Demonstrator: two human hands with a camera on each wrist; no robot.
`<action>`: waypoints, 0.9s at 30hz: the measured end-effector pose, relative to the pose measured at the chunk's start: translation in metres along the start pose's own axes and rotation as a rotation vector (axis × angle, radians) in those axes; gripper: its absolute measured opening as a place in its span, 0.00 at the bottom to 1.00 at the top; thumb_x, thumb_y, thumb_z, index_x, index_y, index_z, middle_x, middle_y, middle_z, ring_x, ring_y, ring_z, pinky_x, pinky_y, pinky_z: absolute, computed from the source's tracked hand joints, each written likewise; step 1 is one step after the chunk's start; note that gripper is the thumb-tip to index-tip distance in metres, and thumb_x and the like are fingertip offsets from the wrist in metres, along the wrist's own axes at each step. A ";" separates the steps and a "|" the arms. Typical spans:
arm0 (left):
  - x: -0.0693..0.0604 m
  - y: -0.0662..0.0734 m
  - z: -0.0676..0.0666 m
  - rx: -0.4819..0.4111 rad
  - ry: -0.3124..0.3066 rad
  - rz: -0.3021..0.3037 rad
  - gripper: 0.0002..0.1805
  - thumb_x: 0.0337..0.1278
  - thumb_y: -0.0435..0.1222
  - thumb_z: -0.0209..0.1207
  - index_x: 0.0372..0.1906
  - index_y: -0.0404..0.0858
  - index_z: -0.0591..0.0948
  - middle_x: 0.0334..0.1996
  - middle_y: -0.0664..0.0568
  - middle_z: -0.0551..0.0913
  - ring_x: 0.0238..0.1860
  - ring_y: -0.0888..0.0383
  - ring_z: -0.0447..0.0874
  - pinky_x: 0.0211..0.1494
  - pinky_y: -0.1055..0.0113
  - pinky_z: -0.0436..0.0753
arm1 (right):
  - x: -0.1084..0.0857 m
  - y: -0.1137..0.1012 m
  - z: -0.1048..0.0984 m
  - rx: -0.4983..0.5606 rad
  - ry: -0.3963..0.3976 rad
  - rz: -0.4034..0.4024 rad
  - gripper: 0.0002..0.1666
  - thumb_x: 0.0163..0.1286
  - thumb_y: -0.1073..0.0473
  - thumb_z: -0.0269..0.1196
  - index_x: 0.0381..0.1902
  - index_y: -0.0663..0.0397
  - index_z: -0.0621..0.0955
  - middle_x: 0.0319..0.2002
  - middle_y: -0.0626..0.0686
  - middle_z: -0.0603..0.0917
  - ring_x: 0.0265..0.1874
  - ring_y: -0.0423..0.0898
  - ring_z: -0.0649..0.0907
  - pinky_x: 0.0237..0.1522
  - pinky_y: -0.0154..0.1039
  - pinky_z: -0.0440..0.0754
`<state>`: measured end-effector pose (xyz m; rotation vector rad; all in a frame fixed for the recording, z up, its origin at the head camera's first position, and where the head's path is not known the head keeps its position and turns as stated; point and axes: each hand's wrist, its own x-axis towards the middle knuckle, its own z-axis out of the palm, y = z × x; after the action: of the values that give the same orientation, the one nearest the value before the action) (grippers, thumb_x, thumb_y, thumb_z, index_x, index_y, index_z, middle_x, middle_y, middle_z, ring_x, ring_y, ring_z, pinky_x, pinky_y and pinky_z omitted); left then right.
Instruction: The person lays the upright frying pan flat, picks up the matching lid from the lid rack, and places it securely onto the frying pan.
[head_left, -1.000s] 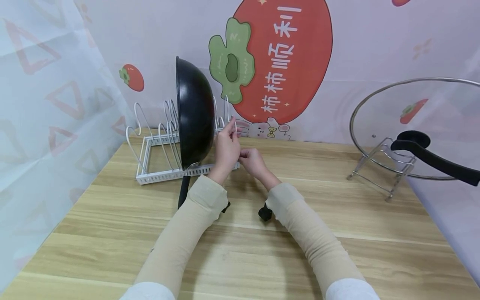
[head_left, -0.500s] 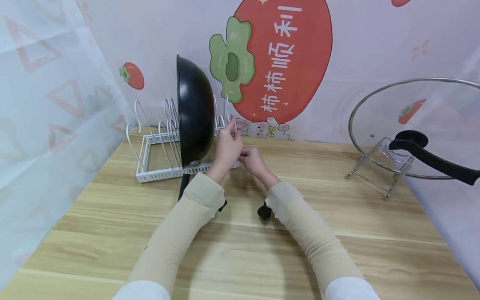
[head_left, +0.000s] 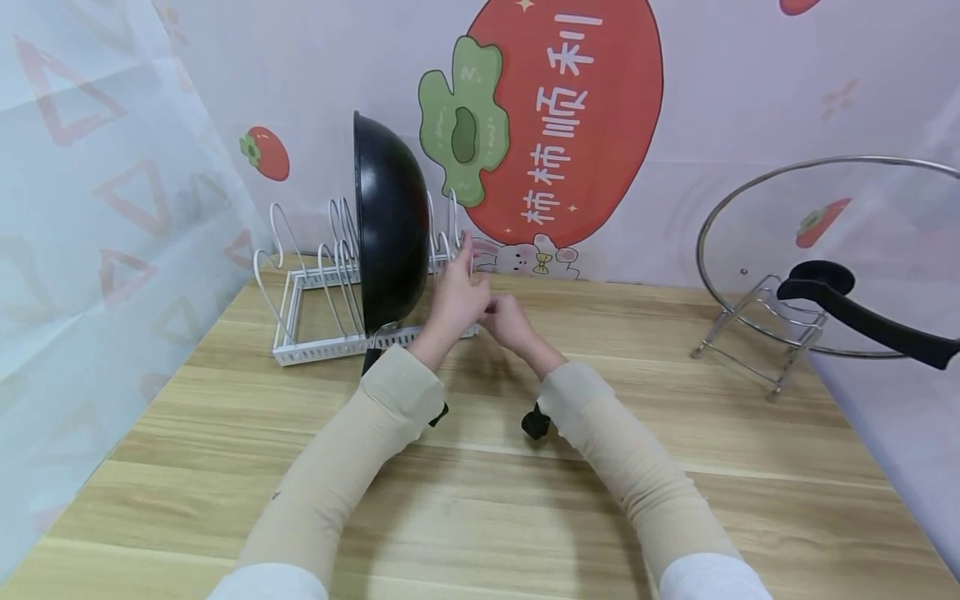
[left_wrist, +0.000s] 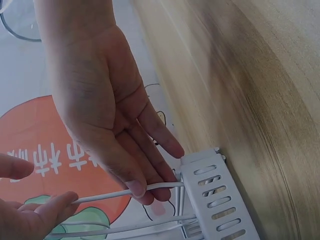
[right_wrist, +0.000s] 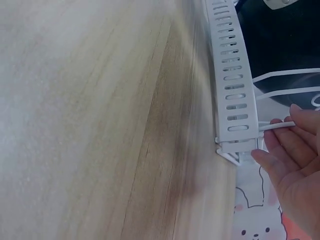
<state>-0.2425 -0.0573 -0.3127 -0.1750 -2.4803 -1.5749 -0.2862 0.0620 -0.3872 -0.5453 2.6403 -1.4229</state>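
A white wire pan rack [head_left: 315, 351] stands at the back left. In it a black wok [head_left: 393, 225] sits on edge, its handle partly covered by the left sleeve. My left hand [head_left: 456, 296] is at the rack's right end, fingers against a white wire divider [left_wrist: 107, 195]; its thumb stands apart from the wire. Lower down, my right hand [head_left: 512, 323] pinches the same divider near its foot, beside the slotted rail [right_wrist: 232, 85]. In the left wrist view the right hand [left_wrist: 100, 105] has its thumb on the wire.
At the right, a glass lid [head_left: 757, 217] with a black handle [head_left: 873, 321] leans in a metal wire stand [head_left: 780, 367]. Small black pieces [head_left: 535, 423] show by both sleeves. A printed cloth backdrop closes off the back of the wooden table [head_left: 480, 517].
My left thumb has moved off the wire, and the left forearm has shifted slightly to the left. My right hand keeps its pinch. The wok and rack stay put.
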 end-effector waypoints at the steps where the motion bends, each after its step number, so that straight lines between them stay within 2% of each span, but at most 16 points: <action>1: 0.000 0.001 0.000 0.012 -0.013 -0.009 0.43 0.70 0.28 0.57 0.82 0.39 0.49 0.71 0.43 0.72 0.64 0.50 0.75 0.62 0.58 0.78 | -0.001 -0.001 -0.001 -0.004 -0.007 0.007 0.13 0.77 0.63 0.60 0.49 0.67 0.87 0.45 0.61 0.88 0.40 0.50 0.81 0.46 0.43 0.80; 3: -0.001 0.003 -0.001 0.025 -0.044 -0.025 0.44 0.71 0.29 0.57 0.83 0.40 0.46 0.74 0.44 0.69 0.49 0.49 0.79 0.51 0.61 0.79 | -0.003 -0.002 -0.002 -0.009 -0.015 0.015 0.14 0.77 0.62 0.60 0.51 0.67 0.86 0.47 0.61 0.88 0.44 0.51 0.83 0.51 0.46 0.81; 4: -0.001 0.003 -0.002 0.033 -0.058 -0.032 0.45 0.71 0.29 0.57 0.83 0.41 0.45 0.75 0.44 0.67 0.40 0.51 0.77 0.44 0.62 0.78 | -0.003 -0.002 -0.002 -0.012 -0.016 0.013 0.15 0.77 0.61 0.60 0.51 0.67 0.86 0.48 0.62 0.88 0.46 0.52 0.84 0.53 0.47 0.81; 6: -0.001 0.004 -0.003 0.046 -0.082 -0.044 0.47 0.71 0.30 0.58 0.83 0.42 0.42 0.77 0.44 0.64 0.26 0.54 0.67 0.32 0.63 0.71 | -0.004 -0.003 -0.002 -0.015 -0.015 0.004 0.15 0.77 0.61 0.61 0.51 0.67 0.86 0.49 0.62 0.87 0.50 0.54 0.85 0.56 0.48 0.81; 8: -0.001 0.004 -0.004 0.047 -0.101 -0.052 0.48 0.71 0.31 0.58 0.83 0.43 0.40 0.78 0.45 0.61 0.19 0.56 0.57 0.26 0.64 0.66 | -0.005 -0.003 -0.002 -0.017 -0.012 -0.008 0.14 0.77 0.61 0.61 0.51 0.68 0.86 0.50 0.63 0.87 0.52 0.56 0.85 0.57 0.48 0.81; 11: -0.001 0.003 -0.005 0.051 -0.122 -0.054 0.49 0.72 0.32 0.59 0.83 0.43 0.39 0.79 0.44 0.59 0.17 0.58 0.57 0.24 0.66 0.67 | -0.006 -0.003 -0.001 -0.016 -0.010 -0.015 0.14 0.76 0.62 0.62 0.50 0.68 0.86 0.49 0.63 0.87 0.53 0.57 0.85 0.57 0.48 0.81; 13: -0.001 0.003 -0.005 0.033 -0.141 -0.055 0.49 0.72 0.31 0.58 0.83 0.43 0.38 0.80 0.44 0.57 0.19 0.55 0.59 0.25 0.65 0.68 | -0.006 -0.003 -0.001 -0.014 -0.009 -0.012 0.14 0.76 0.62 0.62 0.50 0.67 0.86 0.50 0.63 0.87 0.53 0.56 0.85 0.57 0.48 0.81; 14: -0.001 0.002 -0.006 0.020 -0.150 -0.055 0.49 0.72 0.31 0.58 0.83 0.43 0.37 0.80 0.44 0.55 0.23 0.55 0.68 0.28 0.64 0.71 | -0.007 -0.003 -0.002 -0.005 -0.008 -0.012 0.14 0.76 0.62 0.62 0.51 0.67 0.86 0.50 0.62 0.87 0.53 0.56 0.85 0.57 0.48 0.81; 15: 0.000 0.002 -0.007 0.005 -0.155 -0.057 0.49 0.72 0.31 0.58 0.83 0.43 0.37 0.81 0.44 0.53 0.31 0.54 0.77 0.34 0.65 0.76 | -0.008 -0.003 -0.002 0.004 -0.009 -0.014 0.14 0.76 0.62 0.62 0.51 0.66 0.86 0.50 0.62 0.87 0.53 0.55 0.85 0.57 0.48 0.82; 16: 0.000 0.002 -0.007 -0.011 -0.159 -0.061 0.49 0.72 0.31 0.58 0.83 0.43 0.37 0.81 0.45 0.52 0.43 0.52 0.82 0.42 0.64 0.80 | -0.008 -0.003 -0.002 0.012 -0.010 -0.017 0.14 0.76 0.62 0.62 0.53 0.66 0.86 0.51 0.61 0.87 0.53 0.55 0.85 0.56 0.48 0.82; 17: 0.000 0.002 -0.008 -0.032 -0.162 -0.067 0.49 0.72 0.30 0.58 0.83 0.42 0.38 0.82 0.45 0.50 0.57 0.51 0.80 0.51 0.63 0.81 | -0.009 -0.003 -0.003 0.020 -0.013 -0.023 0.15 0.76 0.62 0.62 0.54 0.65 0.86 0.51 0.61 0.87 0.53 0.54 0.85 0.55 0.48 0.82; 18: 0.000 0.002 -0.009 -0.050 -0.165 -0.071 0.49 0.71 0.30 0.58 0.83 0.42 0.38 0.82 0.45 0.49 0.68 0.51 0.72 0.61 0.62 0.79 | -0.009 -0.003 -0.003 0.031 -0.017 -0.029 0.15 0.76 0.62 0.62 0.55 0.64 0.86 0.52 0.60 0.87 0.53 0.53 0.85 0.54 0.47 0.83; 19: 0.000 0.002 -0.011 -0.064 -0.167 -0.076 0.49 0.71 0.30 0.58 0.83 0.41 0.38 0.82 0.45 0.48 0.76 0.51 0.61 0.69 0.61 0.73 | -0.009 -0.004 -0.003 0.042 -0.022 -0.036 0.16 0.76 0.62 0.62 0.56 0.64 0.85 0.53 0.60 0.87 0.53 0.53 0.84 0.54 0.47 0.83; 20: 0.001 0.002 -0.012 -0.075 -0.171 -0.086 0.49 0.71 0.30 0.58 0.83 0.41 0.39 0.82 0.45 0.47 0.79 0.52 0.51 0.74 0.59 0.67 | -0.009 -0.004 -0.003 0.054 -0.027 -0.043 0.17 0.77 0.62 0.62 0.58 0.63 0.84 0.54 0.60 0.86 0.53 0.52 0.84 0.53 0.46 0.83; 22: 0.001 0.003 -0.015 -0.098 -0.187 -0.103 0.49 0.71 0.31 0.58 0.83 0.41 0.39 0.82 0.45 0.47 0.80 0.51 0.50 0.76 0.58 0.62 | -0.010 -0.005 -0.005 0.071 -0.032 -0.045 0.18 0.76 0.62 0.62 0.61 0.62 0.83 0.56 0.59 0.86 0.53 0.51 0.84 0.52 0.45 0.84; 27: 0.001 0.006 -0.023 -0.129 -0.239 -0.129 0.48 0.73 0.33 0.58 0.84 0.42 0.40 0.82 0.44 0.47 0.80 0.51 0.50 0.76 0.57 0.62 | -0.014 -0.008 -0.009 0.127 -0.045 -0.037 0.21 0.76 0.62 0.63 0.64 0.60 0.81 0.59 0.58 0.84 0.56 0.51 0.84 0.54 0.45 0.84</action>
<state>-0.2397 -0.0753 -0.2982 -0.2398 -2.6125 -1.8692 -0.2734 0.0700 -0.3763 -0.6077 2.4968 -1.5557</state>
